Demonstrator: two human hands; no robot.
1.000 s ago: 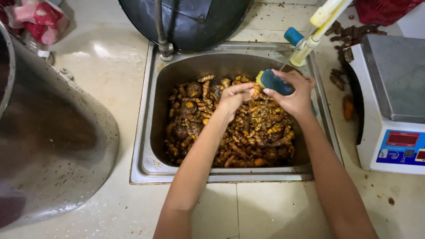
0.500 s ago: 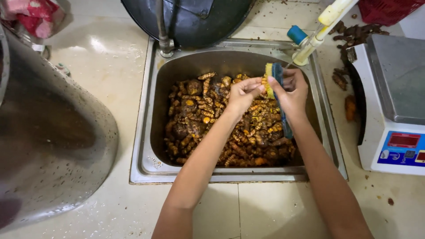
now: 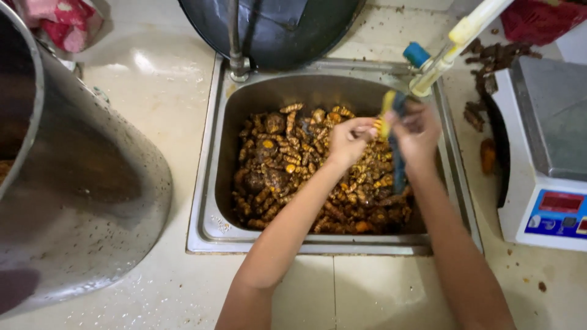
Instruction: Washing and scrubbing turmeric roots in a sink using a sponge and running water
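- Head view, hands: both are raised over the steel sink, close together near its back right part. The left hand is closed on a small root piece, pinched at the fingertips. The right hand grips a yellow-and-blue scrub sponge and presses it against that piece; a dark strip hangs below the hand, blurred — cannot tell what it is.
- Head view, sink contents: the basin is heaped with knobbly brown-and-orange roots, looking wet and soily. The piece being scrubbed is held just above this pile, not resting in it.
- Doing the scrub well, as I judge it: keep the pinch firm but low on the piece so the sponge reaches most of the skin, turn it between strokes, and work over the basin so grit falls there. A wet root this small could slip from the fingers.
- Head view, surface: pale tiled counter, glossy, with brown crumbs by the digital scale on the right and root scraps behind it.
- Head view, surroundings: a large steel pot at left, a dark round pan behind the tap pipe, a pale hose with a blue fitting, red cloth in the far corner.
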